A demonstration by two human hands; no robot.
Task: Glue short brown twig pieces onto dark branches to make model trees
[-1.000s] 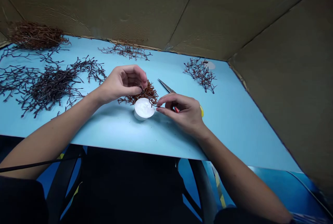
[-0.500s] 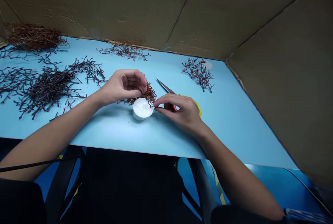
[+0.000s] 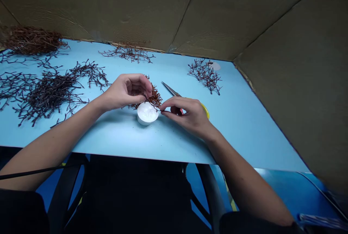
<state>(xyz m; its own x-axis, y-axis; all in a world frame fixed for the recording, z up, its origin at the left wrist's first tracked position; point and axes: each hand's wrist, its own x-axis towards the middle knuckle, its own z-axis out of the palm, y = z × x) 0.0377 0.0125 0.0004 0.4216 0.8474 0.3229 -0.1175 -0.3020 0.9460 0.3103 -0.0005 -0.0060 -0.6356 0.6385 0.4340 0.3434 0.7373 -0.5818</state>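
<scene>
A thin dark twig (image 3: 152, 105) spans the gap between my two hands, above a small white cup (image 3: 147, 113) with white contents. My left hand (image 3: 132, 90) pinches its upper left end between thumb and fingers. The fingertips of my right hand (image 3: 187, 114) are closed on the other end, just right of the cup's rim. Behind the cup lies a pile of short reddish-brown pieces (image 3: 155, 97), partly hidden by my left hand. Scissors (image 3: 170, 89) with red and yellow handles rest partly beneath my right hand.
Dark branched twigs (image 3: 49, 91) are heaped on the left of the blue table (image 3: 174, 147), with a brown bundle (image 3: 35, 40) behind them. More twigs lie at the back (image 3: 130, 53) and at the back right (image 3: 205, 74), beside a pale disc (image 3: 215, 66). Cardboard walls surround the back and right.
The view has shifted slightly. More of the twig now shows between my fingertips; both hands keep nearly the same pose.
</scene>
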